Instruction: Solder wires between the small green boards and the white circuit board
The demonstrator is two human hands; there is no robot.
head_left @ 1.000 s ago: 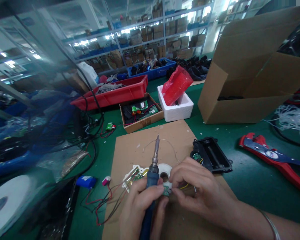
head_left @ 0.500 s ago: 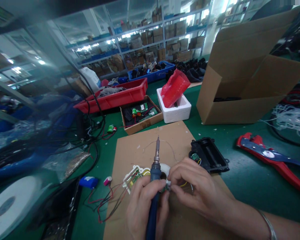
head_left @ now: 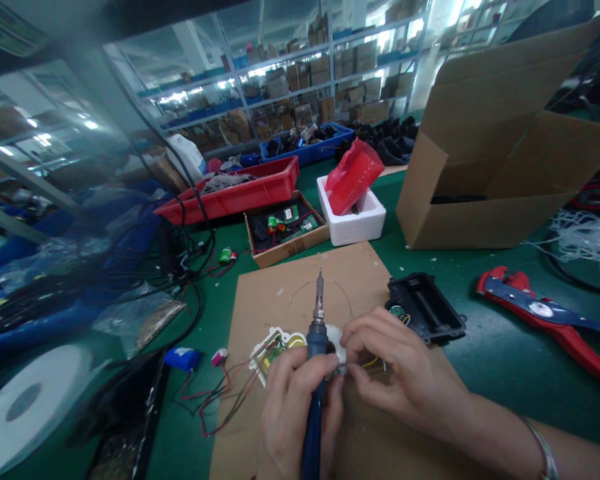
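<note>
My left hand is closed round the blue handle of a soldering iron, whose metal tip points up and away from me. My right hand is pinched against the left fingers on a small green circuit board that is almost hidden between them. A yellow wire runs out from under the right fingers. Both hands rest over a brown cardboard sheet. A white plastic housing with red and black wires lies just left of the iron.
A black plastic casing lies right of the hands and red-handled pliers farther right. Behind stand a white foam box, a small parts box, a red tray and a large open carton. Cables and a tape roll crowd the left.
The hands have stayed together over the cardboard; the small green board, visible a second ago, is now nearly covered by the fingers. The view shifted slightly.
</note>
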